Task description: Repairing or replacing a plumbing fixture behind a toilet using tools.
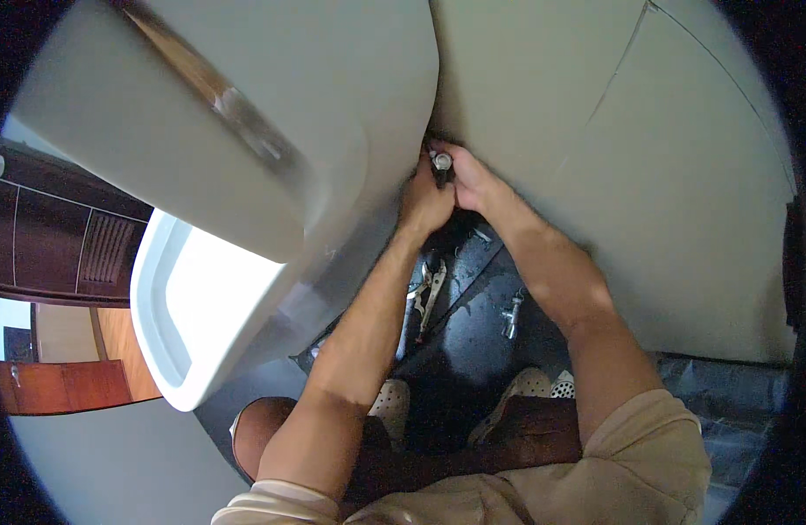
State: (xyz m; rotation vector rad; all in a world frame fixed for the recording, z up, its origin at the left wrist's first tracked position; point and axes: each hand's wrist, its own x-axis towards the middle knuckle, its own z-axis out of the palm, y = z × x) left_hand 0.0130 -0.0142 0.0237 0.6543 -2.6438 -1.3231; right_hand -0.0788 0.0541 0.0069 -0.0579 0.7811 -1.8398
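Note:
My left hand [426, 199] and my right hand [472, 181] meet low in the narrow corner between a white ceramic fixture [350, 96] and the wall [551, 96]. Between them shows the round end of a small chrome fitting [443, 161], with a dark part just below it. Both hands are closed around this fitting, though most fingertips are hidden. On the dark floor [460, 337] beneath my forearms lies a pair of locking pliers [432, 296]. A chrome angle valve [511, 316] rests farther right, apart from my hands.
The fixture's open basin rim [186, 385] juts out at the left. My light clogs [525, 389] stand on the floor close to the valve. Brown wooden doors [70, 385] appear at the far left. Wet patches mark the dark tiles.

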